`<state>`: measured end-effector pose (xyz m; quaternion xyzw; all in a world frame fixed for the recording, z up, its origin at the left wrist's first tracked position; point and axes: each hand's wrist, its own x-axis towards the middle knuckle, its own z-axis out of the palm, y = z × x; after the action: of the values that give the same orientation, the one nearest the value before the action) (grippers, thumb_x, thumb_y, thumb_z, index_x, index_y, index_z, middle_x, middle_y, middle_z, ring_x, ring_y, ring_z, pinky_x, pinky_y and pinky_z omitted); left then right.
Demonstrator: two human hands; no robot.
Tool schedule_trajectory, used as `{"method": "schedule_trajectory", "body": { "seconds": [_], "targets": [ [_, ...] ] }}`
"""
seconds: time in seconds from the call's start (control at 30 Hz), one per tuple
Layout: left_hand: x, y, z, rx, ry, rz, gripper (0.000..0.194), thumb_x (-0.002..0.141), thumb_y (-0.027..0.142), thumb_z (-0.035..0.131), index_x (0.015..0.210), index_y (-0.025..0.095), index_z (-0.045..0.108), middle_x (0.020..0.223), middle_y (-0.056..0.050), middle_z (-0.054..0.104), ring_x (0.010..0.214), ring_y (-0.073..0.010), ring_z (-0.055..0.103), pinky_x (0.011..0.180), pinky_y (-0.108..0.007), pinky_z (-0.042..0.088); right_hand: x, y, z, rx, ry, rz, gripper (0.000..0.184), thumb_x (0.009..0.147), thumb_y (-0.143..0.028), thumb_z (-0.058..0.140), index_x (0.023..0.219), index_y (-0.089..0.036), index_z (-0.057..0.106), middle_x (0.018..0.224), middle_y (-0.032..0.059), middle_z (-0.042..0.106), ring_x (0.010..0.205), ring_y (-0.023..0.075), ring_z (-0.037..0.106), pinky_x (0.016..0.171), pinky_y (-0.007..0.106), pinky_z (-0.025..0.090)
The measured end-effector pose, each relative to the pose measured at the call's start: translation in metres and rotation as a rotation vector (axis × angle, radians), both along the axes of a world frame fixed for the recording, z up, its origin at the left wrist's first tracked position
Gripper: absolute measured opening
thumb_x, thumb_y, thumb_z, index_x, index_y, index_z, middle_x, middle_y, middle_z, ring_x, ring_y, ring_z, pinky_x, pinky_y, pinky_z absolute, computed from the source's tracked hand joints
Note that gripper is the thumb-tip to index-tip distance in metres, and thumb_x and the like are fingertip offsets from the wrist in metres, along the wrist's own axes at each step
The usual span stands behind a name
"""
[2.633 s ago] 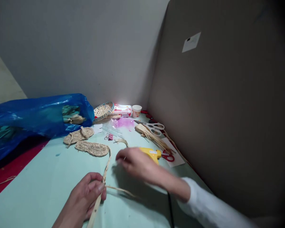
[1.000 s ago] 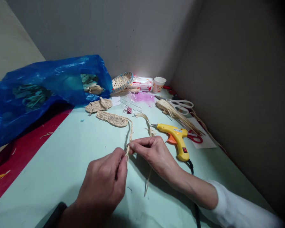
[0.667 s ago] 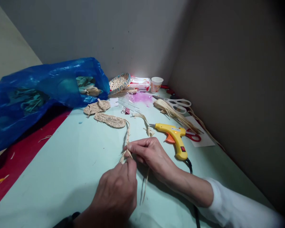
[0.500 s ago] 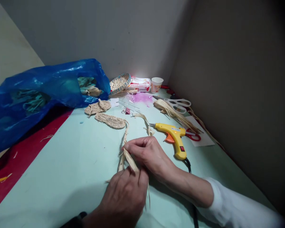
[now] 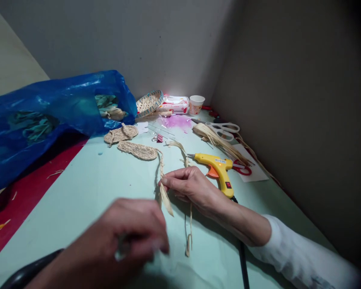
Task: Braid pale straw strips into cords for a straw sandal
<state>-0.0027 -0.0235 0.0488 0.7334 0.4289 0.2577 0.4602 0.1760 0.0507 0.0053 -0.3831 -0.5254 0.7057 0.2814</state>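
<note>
My right hand pinches the loose end of a braided straw cord that runs back to a flat woven straw sole on the pale green table. Flat straw strips hang from the pinch and trail toward me. My left hand is close to the camera, blurred by motion, with the fingers curled; I cannot make out anything in it. It is a little apart from the cord. A second woven sole lies behind the first.
A yellow glue gun with a black cable lies right of my right hand, over red-handled scissors. Farther back are white scissors, a straw bundle, a paper cup, a small basket and a blue plastic bag.
My left hand has let go of the straw strips and pulled back toward me and to the left. My right hand keeps its pinch on the cord end.
</note>
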Motion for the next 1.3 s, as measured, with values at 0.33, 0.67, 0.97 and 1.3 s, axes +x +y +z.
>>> {"method": "schedule_trajectory", "body": {
  "seconds": [0.33, 0.67, 0.97, 1.3],
  "targets": [
    [0.009, 0.03, -0.037, -0.557, -0.392, 0.346, 0.015, 0.089, 0.034, 0.053, 0.09, 0.019, 0.05, 0.048, 0.01, 0.037, 0.04, -0.0051, 0.026, 0.038, -0.017, 0.02, -0.001, -0.002, -0.003, 0.008, 0.038, 0.071, 0.03, 0.076, -0.038, 0.067, 0.068, -0.01, 0.063, 0.05, -0.0081, 0.033, 0.048, 0.0047, 0.018, 0.046, 0.024, 0.012],
    [0.017, 0.027, -0.04, -0.516, -0.351, 0.429, 0.025, 0.082, 0.036, 0.062, 0.073, 0.017, 0.049, 0.055, 0.008, 0.04, 0.042, -0.0022, 0.025, 0.038, -0.016, 0.015, 0.004, -0.005, 0.004, 0.544, -0.364, 0.099, 0.026, 0.088, -0.024, 0.051, 0.071, -0.012, 0.068, 0.061, -0.0011, 0.058, 0.058, 0.0086, 0.043, 0.056, 0.022, 0.029],
    [0.022, 0.022, -0.039, -0.405, -0.16, 0.487, 0.026, 0.081, 0.041, 0.058, 0.072, 0.018, 0.054, 0.053, 0.008, 0.036, 0.042, -0.0057, 0.028, 0.039, -0.019, 0.021, 0.005, -0.017, 0.013, 0.852, -0.711, 0.142, 0.027, 0.094, -0.022, 0.043, 0.076, -0.013, 0.061, 0.063, 0.0012, 0.057, 0.057, 0.0095, 0.041, 0.055, 0.026, 0.023],
    [0.022, 0.021, -0.039, -0.138, 0.072, 0.534, 0.027, 0.084, 0.036, 0.052, 0.063, 0.019, 0.05, 0.057, 0.005, 0.04, 0.056, -0.0117, 0.036, 0.052, -0.024, 0.029, 0.003, -0.024, 0.015, 0.902, -0.784, 0.121, 0.023, 0.093, -0.023, 0.042, 0.073, -0.016, 0.052, 0.064, -0.0001, 0.053, 0.055, 0.0098, 0.039, 0.054, 0.027, 0.024]
  ]
}}
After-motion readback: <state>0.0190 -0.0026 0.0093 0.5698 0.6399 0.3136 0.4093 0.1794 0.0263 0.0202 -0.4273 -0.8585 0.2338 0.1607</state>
